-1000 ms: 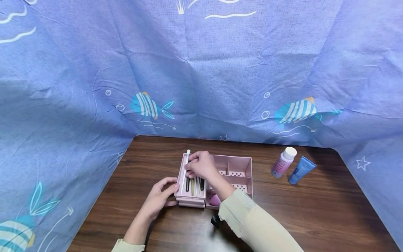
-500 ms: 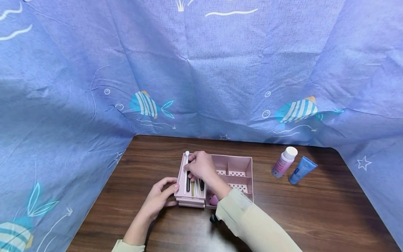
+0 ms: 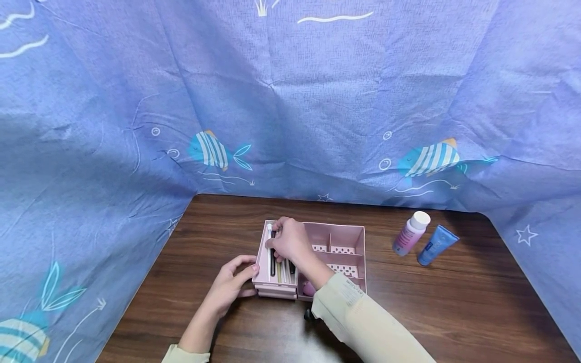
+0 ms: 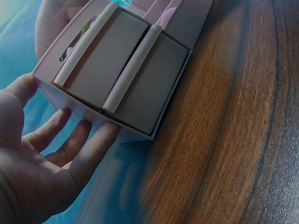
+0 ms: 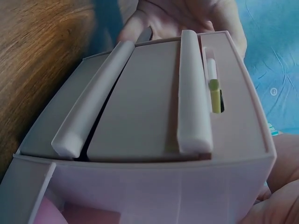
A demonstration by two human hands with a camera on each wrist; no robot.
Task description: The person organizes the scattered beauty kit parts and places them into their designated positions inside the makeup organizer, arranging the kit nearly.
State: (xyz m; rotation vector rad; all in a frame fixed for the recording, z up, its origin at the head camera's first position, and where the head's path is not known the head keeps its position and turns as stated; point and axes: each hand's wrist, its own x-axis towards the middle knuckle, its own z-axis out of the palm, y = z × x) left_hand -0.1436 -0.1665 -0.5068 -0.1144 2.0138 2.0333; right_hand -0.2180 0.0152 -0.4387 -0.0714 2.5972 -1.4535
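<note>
A pink desk organizer (image 3: 333, 231) stands on the table, with two drawers (image 4: 105, 58) at its front left. My right hand (image 3: 290, 239) reaches over its left compartment and pinches a slim white stick with a wider white tip (image 3: 270, 228), close to the left wall. Beside that stick lie a black pen-like stick (image 3: 273, 264), a yellow-green stick (image 3: 279, 272) and other thin sticks, partly hidden by the hand. My left hand (image 3: 233, 280) steadies the organizer from the left: thumb at the upper corner, spread fingertips (image 4: 110, 130) against the side wall.
A pink egg-shaped sponge (image 3: 309, 289) sits in the organizer's front compartment. Near my right sleeve is a small black object (image 3: 309, 314), partly hidden. A pink bottle with a white cap (image 3: 410, 233) and a blue tube (image 3: 437, 246) stand to the right. A blue fish-print cloth (image 3: 317, 126) surrounds the table.
The white-tipped stick has sunk lower into the left compartment, its tip now inside the back rim. My right hand has shifted only slightly; the left hand stays against the organizer.
</note>
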